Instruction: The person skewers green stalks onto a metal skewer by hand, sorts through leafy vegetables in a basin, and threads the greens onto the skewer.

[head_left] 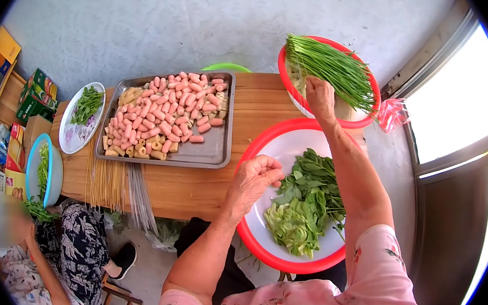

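Right arm: reaches well forward, elbow slightly bent, forearm slanting up and inward above the right side of the lower basin (289,266). Right hand (320,97) is at the near-left edge of the chives (339,69), fingers curled in tight, back of the hand partly toward the camera. Grip narrow; cannot tell whether any stalk is pinched in it.

Left arm: more bent, forearm rising from lower left and leaning right. Left hand (256,180) is over the left rim of the lower basin, fingers loosely curled, thumb pointing right toward the greens (313,179). Cannot tell whether it holds anything.

Positions: chives lie in a bundle across the upper basin (283,77), running from far left to near right. Greens sit in the lower basin, dark leaves at the far side, paler leaves nearer the body. Left of the upper basin, on the table (193,197), a tray (215,150) bears many pink sausages (166,108).
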Available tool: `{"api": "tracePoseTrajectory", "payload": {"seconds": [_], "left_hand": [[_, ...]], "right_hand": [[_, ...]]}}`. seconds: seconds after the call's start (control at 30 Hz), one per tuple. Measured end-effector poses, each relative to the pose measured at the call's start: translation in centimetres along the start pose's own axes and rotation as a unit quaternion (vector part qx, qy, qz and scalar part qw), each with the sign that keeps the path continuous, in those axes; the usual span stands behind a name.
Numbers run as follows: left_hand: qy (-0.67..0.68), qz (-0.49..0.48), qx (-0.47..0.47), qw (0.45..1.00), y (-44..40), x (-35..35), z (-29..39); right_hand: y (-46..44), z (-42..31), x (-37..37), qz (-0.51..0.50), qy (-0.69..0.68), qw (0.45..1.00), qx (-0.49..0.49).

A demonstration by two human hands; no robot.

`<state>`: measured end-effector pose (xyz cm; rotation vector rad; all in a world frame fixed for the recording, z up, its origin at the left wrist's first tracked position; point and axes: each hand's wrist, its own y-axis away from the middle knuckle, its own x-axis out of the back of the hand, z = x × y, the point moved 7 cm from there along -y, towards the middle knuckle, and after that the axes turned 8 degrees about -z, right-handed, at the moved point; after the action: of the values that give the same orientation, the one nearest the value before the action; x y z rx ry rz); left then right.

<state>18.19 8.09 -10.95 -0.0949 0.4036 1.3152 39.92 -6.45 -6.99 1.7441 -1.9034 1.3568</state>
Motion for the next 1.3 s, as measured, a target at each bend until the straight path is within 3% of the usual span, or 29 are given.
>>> {"api": "tracePoseTrajectory", "payload": {"seconds": [0.27,0.37,0.43,0.73,1.0,1.3], "left_hand": [[0.007,0.019,-0.001,1.000,0.0,-0.1,0.3],[0.009,0.017,-0.007,1.000,-0.1,0.0,0.1],[0.001,0.010,0.002,1.000,-0.1,0.0,0.1],[-0.012,-0.009,-0.003,1.000,-0.4,0.3,-0.3],[-0.022,0.014,-0.018,1.000,0.0,1.1,-0.6],[0.016,0.105,-0.050,0.993,3.1,2.5,-1.1]], "right_hand": [[-0.6,0.9,-1.1,-0.046,0.052,0.997,-0.017],[-0.9,0.3,-0.9,-0.030,0.058,0.997,0.028],[-1.1,0.0,-0.4,-0.049,0.044,0.997,-0.027],[1.5,-0.1,0.9,-0.073,0.018,0.997,-0.027],[11.8,-2.9,5.9,-0.072,-0.122,0.990,-0.025],[27.2,-3.4,11.9,-0.106,-0.230,0.955,-0.154]]}}
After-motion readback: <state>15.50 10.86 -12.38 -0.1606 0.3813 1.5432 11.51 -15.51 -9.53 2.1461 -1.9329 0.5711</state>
